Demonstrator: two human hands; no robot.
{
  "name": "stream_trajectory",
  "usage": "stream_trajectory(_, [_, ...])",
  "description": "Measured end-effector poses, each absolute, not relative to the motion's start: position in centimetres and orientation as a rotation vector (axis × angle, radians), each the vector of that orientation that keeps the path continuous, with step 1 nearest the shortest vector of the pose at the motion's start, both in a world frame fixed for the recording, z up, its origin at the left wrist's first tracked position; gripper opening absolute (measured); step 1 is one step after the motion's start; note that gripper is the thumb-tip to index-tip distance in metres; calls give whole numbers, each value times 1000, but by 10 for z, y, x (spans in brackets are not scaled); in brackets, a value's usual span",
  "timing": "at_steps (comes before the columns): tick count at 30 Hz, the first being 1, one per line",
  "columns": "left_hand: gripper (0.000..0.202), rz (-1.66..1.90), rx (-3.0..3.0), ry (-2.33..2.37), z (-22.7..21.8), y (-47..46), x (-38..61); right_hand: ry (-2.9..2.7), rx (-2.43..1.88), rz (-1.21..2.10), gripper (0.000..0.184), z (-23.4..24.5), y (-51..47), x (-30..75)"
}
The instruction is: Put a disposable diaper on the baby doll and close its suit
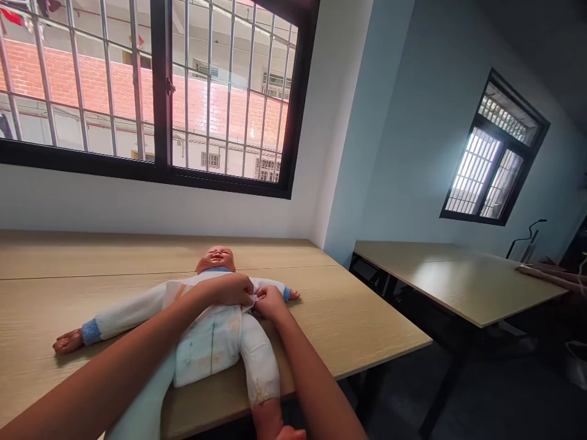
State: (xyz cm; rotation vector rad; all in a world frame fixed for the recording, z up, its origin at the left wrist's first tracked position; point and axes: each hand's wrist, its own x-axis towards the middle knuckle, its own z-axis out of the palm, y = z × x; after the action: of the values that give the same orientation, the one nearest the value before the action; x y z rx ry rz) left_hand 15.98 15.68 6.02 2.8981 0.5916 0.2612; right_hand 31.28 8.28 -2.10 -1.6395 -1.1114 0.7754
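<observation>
A baby doll (pixel 217 260) lies on its back on the wooden table, head toward the window wall and arms spread. It wears a white top with blue cuffs and collar. Around its hips is a white diaper (pixel 208 348) with faint stains and a line down the front. My left hand (pixel 233 289) reaches across the doll's belly, fingers pinched on the diaper's upper edge. Close beside it, my right hand (pixel 269 302) pinches the white material at the same side of the waist. The fingers hide exactly which part of the diaper is held.
The doll's legs hang past the front edge of the table (pixel 348 318). A second table (pixel 440 269) stands to the right across a gap, with a thin black gooseneck stand (pixel 527 235) and brownish cloth (pixel 545 270) at its far end. A barred window (pixel 160 91) is ahead.
</observation>
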Motion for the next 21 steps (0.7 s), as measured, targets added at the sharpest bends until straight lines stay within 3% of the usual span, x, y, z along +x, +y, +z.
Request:
stream_trajectory(4, [16, 185, 2880, 460, 61, 152, 158, -1114, -1630, 821, 22, -13, 74, 313])
stream_trajectory(13, [28, 214, 2984, 451, 53, 144, 151, -1032, -1665, 866, 29, -6, 68, 316])
stream_trajectory(21, [26, 309, 3022, 562, 47, 142, 157, -1075, -1653, 930, 32, -4, 58, 322])
